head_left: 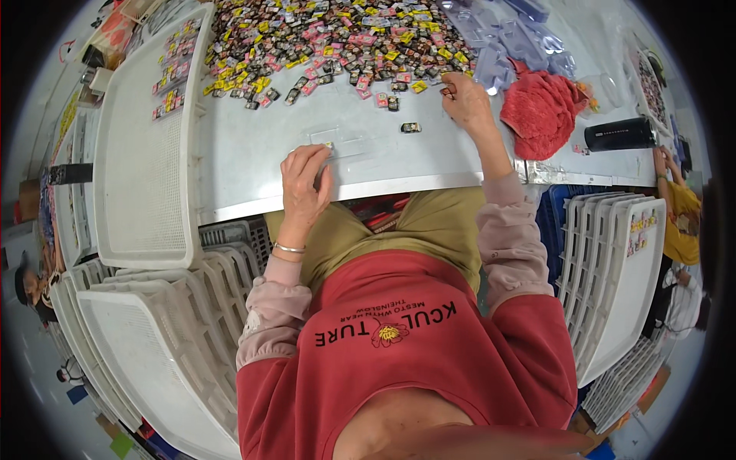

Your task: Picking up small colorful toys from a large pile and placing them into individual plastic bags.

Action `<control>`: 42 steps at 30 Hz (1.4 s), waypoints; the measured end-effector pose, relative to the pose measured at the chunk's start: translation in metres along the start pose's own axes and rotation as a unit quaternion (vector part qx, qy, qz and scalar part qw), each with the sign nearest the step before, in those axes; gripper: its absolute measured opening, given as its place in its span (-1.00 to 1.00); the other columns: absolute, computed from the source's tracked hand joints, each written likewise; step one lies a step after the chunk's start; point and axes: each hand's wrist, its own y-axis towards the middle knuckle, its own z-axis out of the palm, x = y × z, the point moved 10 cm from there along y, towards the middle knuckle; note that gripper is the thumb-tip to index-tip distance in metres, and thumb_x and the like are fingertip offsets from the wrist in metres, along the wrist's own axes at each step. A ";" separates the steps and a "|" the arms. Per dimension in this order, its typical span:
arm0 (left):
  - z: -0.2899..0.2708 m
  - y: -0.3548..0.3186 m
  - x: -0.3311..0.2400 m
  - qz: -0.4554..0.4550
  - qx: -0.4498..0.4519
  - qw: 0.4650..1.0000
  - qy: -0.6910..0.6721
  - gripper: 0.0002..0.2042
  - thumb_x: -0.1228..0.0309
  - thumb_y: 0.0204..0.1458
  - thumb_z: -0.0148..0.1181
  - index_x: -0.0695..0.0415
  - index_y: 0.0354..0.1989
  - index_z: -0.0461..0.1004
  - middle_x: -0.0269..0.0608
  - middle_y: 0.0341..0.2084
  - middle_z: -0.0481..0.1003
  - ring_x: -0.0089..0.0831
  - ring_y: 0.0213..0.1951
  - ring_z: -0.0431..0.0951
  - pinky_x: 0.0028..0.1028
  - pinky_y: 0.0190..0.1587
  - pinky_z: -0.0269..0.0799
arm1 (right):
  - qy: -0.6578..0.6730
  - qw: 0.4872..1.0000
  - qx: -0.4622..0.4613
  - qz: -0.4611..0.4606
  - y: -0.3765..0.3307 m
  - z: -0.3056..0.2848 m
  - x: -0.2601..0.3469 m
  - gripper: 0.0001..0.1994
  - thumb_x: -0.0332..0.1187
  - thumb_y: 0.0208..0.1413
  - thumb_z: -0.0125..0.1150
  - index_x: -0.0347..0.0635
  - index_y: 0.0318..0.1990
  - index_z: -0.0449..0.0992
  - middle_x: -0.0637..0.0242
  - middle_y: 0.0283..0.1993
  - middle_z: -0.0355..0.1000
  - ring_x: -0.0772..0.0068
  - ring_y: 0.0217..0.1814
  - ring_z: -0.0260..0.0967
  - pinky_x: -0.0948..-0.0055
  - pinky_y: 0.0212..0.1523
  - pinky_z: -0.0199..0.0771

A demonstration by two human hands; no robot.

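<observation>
Across the pale worktable [253, 149] spreads a glossy heap of little pieces [337, 46], black, pink and yellow, and here's your right hand [469, 106] at its near edge, fingers curled in by a dark bit; whether they grip it, I can't tell. Your left hand [303, 180] bends narrowly over a clear tray [349, 147], a tiny light piece by its fingertips, hold unclear! One dark piece [411, 128] lies between your hands. On your left, a white mesh tray [142, 169] carries filled colourful packs [175, 69] at its far end.
</observation>
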 end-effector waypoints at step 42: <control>0.020 0.009 -0.004 0.054 0.079 0.995 0.007 -0.66 0.52 -0.18 0.25 0.14 -0.14 0.46 -0.25 -0.08 0.46 -0.22 -0.04 0.38 -0.30 0.00 0.24 | 0.242 0.952 0.064 -0.175 -0.082 0.044 0.169 -0.88 -0.55 -0.10 0.22 -0.26 -0.34 0.55 0.22 -0.30 0.45 0.18 -0.24 0.38 0.40 -0.24 0.41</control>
